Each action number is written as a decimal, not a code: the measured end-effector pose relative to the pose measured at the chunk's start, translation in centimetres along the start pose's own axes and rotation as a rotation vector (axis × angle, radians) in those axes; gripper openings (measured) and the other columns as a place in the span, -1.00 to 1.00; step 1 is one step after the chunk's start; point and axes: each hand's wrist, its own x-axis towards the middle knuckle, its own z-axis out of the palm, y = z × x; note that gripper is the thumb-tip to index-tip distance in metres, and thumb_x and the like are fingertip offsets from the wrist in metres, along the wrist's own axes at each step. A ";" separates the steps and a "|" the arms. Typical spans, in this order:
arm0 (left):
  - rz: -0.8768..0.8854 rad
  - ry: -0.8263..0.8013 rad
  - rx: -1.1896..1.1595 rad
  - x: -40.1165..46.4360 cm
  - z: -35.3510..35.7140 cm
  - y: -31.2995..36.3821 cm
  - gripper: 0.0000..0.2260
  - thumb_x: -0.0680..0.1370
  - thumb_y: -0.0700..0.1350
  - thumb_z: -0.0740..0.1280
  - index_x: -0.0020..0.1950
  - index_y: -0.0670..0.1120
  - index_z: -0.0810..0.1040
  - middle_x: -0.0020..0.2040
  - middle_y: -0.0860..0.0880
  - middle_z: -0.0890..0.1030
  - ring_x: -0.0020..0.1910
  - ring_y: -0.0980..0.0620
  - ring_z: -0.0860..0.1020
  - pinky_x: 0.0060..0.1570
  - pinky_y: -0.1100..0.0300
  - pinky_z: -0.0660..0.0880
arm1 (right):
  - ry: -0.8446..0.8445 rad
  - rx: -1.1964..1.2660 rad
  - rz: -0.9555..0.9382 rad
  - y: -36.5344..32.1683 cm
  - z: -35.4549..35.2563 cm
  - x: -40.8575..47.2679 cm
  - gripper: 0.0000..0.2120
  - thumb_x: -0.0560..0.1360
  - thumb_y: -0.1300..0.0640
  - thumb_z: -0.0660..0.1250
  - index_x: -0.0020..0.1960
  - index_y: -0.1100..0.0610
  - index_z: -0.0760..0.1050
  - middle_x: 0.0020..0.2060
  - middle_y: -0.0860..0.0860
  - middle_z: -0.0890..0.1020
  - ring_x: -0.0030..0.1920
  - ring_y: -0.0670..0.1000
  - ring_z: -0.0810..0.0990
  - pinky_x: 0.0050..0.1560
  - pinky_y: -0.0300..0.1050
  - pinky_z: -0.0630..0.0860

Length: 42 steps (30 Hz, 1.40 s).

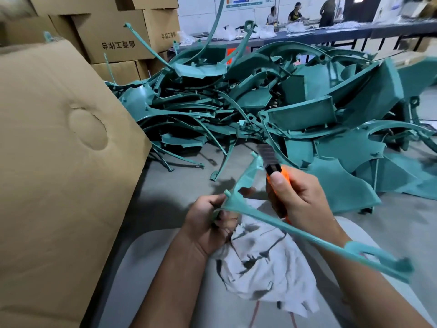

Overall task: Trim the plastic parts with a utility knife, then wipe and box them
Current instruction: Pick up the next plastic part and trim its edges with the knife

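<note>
Now the left hand [208,223] grips a long teal plastic part [246,207] at its wide end, fingers curled round it, above a crumpled white cloth [264,263] in the lap. The right hand [298,197] holds an orange utility knife [277,174], and its blade [267,153] touches the part's upper tip, just beyond the left fingers. I think short, light strokes away from the left fingers are safest. The blade edge is blurred, so the burr cannot be made out. A big brown cardboard box [59,150] stands left of both hands.
</note>
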 end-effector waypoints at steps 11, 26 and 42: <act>-0.114 -0.026 0.126 0.3 -0.4 0.0 -0.51 0.41 -0.29 0.17 0.34 -0.23 0.27 -0.46 -0.04 0.37 -0.69 0.19 0.27 -0.77 0.41 0.08 | 0.104 0.476 0.441 0.1 -0.4 1.0 -0.39 0.37 -0.45 0.45 0.09 0.07 0.64 -0.20 0.04 0.61 -0.44 -0.02 0.46 -0.45 -0.15 0.32; 0.413 0.005 -0.002 0.4 0.3 0.5 -0.47 0.53 -0.18 0.37 0.51 -0.22 0.42 0.23 -0.21 0.66 0.08 -0.15 0.70 -0.06 0.04 0.67 | 0.399 0.743 0.270 -1.2 -1.4 1.6 -0.36 0.25 -0.27 0.64 -0.03 0.19 0.47 -0.37 0.04 0.54 -0.56 -0.12 0.38 -0.55 -0.32 0.29; 1.010 0.294 0.457 0.4 -1.2 1.0 -0.83 0.44 -0.28 0.51 -0.18 0.00 0.67 0.01 -0.10 0.75 0.10 -0.10 0.70 0.16 -0.03 0.60 | 0.221 0.141 0.345 -1.6 0.2 0.3 -0.72 0.75 -0.09 0.14 0.00 0.10 0.39 -0.21 0.11 0.68 -0.40 0.05 0.49 -0.42 -0.05 0.45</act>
